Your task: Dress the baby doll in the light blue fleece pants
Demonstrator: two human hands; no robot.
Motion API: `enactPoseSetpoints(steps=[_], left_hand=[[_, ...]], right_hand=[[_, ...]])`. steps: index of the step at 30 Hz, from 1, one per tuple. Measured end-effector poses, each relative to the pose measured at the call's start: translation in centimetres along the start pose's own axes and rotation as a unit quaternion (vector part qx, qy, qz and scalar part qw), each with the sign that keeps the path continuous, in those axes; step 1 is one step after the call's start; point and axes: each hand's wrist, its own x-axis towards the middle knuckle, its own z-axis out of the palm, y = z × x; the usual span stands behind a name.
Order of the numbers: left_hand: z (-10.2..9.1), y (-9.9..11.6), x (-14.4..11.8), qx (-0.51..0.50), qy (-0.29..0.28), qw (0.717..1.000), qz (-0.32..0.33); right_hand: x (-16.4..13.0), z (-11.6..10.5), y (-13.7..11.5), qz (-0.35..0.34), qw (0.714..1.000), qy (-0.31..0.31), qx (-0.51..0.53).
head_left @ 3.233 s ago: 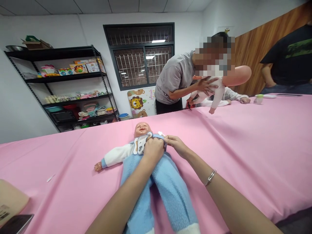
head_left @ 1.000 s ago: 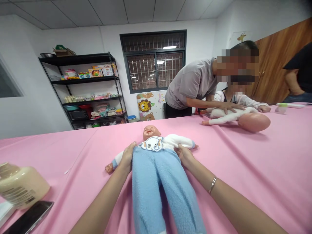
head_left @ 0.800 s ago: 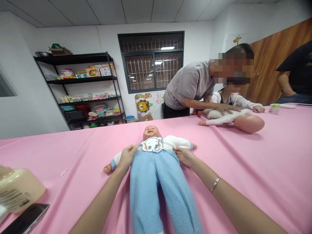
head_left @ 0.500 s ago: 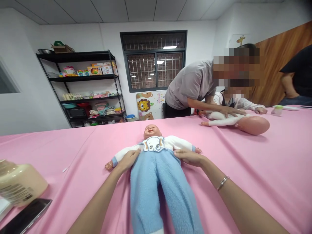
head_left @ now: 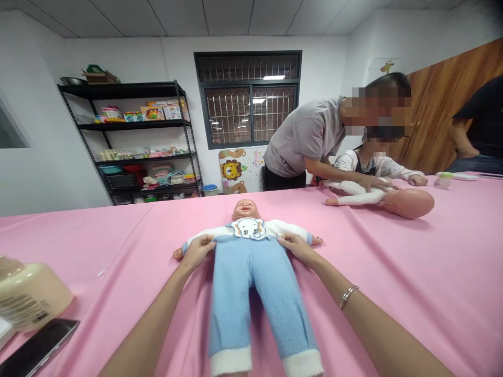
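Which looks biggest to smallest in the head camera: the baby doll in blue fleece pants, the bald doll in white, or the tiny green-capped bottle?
1. Baby doll in blue fleece pants, though it is nearest.
2. Bald doll in white.
3. Tiny green-capped bottle.

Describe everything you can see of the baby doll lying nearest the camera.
The baby doll lies face up on the pink tablecloth, bald head away from the camera, mouth open, arms spread. It wears a white fleecy top, an elephant bib and blue fleece trousers with white cuffs. The left hand and right hand touch its sides at the waistband.
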Motion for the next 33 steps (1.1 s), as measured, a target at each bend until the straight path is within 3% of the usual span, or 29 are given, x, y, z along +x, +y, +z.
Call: enactPoseSetpoints(steps=[5,9,11,12,14,15,17,19,22,25,29,33], left_hand=[[1.2,-0.4,-0.3,0.195,0.000,0.980,-0.027],[1.5,-0.1,-0.7,0.274,0.124,0.954,0.007],[1.7,-0.3,-0.6,0.270,0.159,0.949,0.016],[1.9,-0.5,-0.5,0.257,0.160,0.953,0.014],[2.3,-1.1,-0.4,0.224,0.146,0.964,0.010],[2.6,-1.4,-0.3,0.209,0.140,0.968,0.010],[3.0,-1.9,-0.2,0.188,0.136,0.973,0.012],[3.3,-2.2,-0.1,0.174,0.141,0.974,0.018],[3.4,-2.3,0.0,0.163,0.146,0.976,0.025],[3.3,-2.2,0.0,0.160,0.147,0.976,0.024],[3.3,-1.8,0.0,0.132,0.155,0.979,0.029],[3.4,-1.0,-0.1,0.082,0.159,0.983,0.047]], right_hand=[[0.3,1.0,0.9,-0.037,0.996,0.061,-0.054],[-0.3,2.1,-1.4,-0.095,0.979,0.153,-0.098],[-1.6,3.5,-4.0,-0.141,0.971,0.148,-0.123],[-2.6,4.4,-5.4,-0.161,0.975,0.096,-0.121],[-4.8,6.4,-7.8,-0.179,0.974,-0.103,-0.095],[-6.0,7.5,-8.7,-0.178,0.959,-0.204,-0.086],[-8.1,9.3,-9.6,-0.196,0.926,-0.305,-0.102],[-9.6,10.5,-9.6,-0.248,0.898,-0.330,-0.155],[-10.8,11.2,-9.1,-0.336,0.852,-0.317,-0.247],[-11.2,11.2,-9.3,-0.377,0.817,-0.325,-0.290],[-11.2,10.9,-10.3,-0.354,0.825,-0.353,-0.262],[-10.6,10.2,-10.4,-0.280,0.837,-0.435,-0.179]])
